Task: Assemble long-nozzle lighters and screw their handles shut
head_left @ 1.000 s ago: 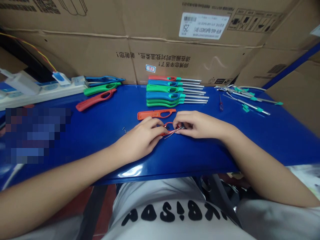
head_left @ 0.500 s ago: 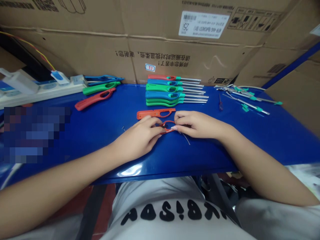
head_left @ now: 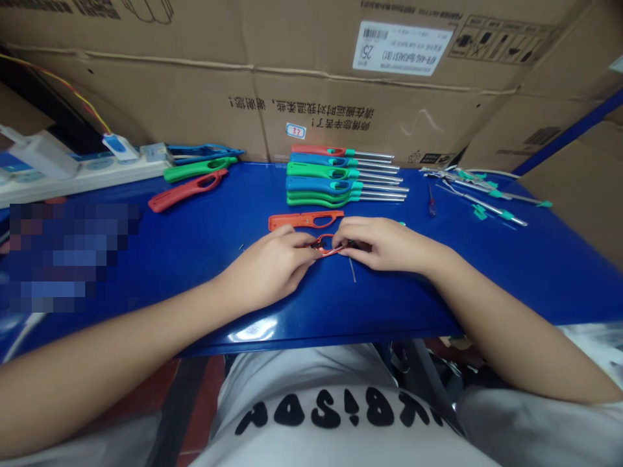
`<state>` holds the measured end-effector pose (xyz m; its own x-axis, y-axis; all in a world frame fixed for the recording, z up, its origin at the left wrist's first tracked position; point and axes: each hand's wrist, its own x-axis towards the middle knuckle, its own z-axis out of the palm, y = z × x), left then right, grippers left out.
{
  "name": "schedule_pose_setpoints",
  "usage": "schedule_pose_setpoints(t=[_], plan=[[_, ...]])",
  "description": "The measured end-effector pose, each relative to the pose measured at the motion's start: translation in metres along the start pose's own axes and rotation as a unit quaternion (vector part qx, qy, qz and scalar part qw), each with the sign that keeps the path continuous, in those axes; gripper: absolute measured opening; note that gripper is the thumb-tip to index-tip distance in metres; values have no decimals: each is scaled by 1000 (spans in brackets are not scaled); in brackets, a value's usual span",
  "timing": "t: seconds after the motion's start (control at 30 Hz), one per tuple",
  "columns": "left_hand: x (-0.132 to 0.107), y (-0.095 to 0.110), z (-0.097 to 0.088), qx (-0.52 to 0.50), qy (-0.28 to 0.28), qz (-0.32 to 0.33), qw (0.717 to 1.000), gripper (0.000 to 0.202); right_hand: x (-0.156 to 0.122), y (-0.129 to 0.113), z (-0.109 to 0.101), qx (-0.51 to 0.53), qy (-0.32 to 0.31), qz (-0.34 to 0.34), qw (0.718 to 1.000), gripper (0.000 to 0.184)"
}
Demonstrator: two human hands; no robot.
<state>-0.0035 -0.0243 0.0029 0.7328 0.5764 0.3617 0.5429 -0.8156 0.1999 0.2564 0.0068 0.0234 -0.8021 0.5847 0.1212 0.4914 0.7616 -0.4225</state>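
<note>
Low over the blue table, my left hand (head_left: 277, 263) is closed on a red lighter handle shell (head_left: 327, 240), its thumb and fingers at the left side of the trigger loop. My right hand (head_left: 377, 243) pinches at the loop's right end, with fingertips bent down onto it. Something small and dark under its fingers cannot be made out. A thin wire (head_left: 353, 270) sticks out below these fingertips. Just behind my hands lies an orange-red handle half (head_left: 305, 220). My palms hide most of the held shell. A bit of teal (head_left: 402, 224) shows past the right knuckles.
Several finished-looking lighters (head_left: 321, 187) lie stacked behind. Loose metal tubes with teal ends (head_left: 496, 211) and a small screwdriver (head_left: 431, 202) lie to the right. Handle shells (head_left: 189, 189) and a power strip (head_left: 92, 172) are at left. A cardboard box (head_left: 195, 97) walls the back.
My right fingertips have shifted slightly left and curled over the loop's end. The thin wire below them has swung to point more steeply downward. My left hand keeps its hold.
</note>
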Motion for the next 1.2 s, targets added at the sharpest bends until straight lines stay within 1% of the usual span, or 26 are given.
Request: schedule_pose_setpoints(t=[0.2, 0.4, 0.57, 0.87, 1.0, 1.2], plan=[[0, 0, 0, 0, -2, -2, 1000, 27, -1, -1, 0, 2, 0, -6, 1000, 12], [1, 0, 1, 8, -3, 0, 1000, 28, -2, 1, -1, -10, -15, -8, 1000, 14], [0, 0, 0, 6, -6, 1, 1000, 28, -1, 1, -1, -2, -4, 4, 1000, 15], [1, 1, 0, 7, -14, -9, 1000, 28, -1, -6, -7, -35, -19, 32, 999, 12], [1, 2, -1, 1, -21, -18, 1000, 28, -2, -10, -9, -61, -23, 25, 998, 11], [0, 2, -1, 10, -23, -18, 1000, 29, -4, -11, -11, -80, -15, 9, 997, 18]])
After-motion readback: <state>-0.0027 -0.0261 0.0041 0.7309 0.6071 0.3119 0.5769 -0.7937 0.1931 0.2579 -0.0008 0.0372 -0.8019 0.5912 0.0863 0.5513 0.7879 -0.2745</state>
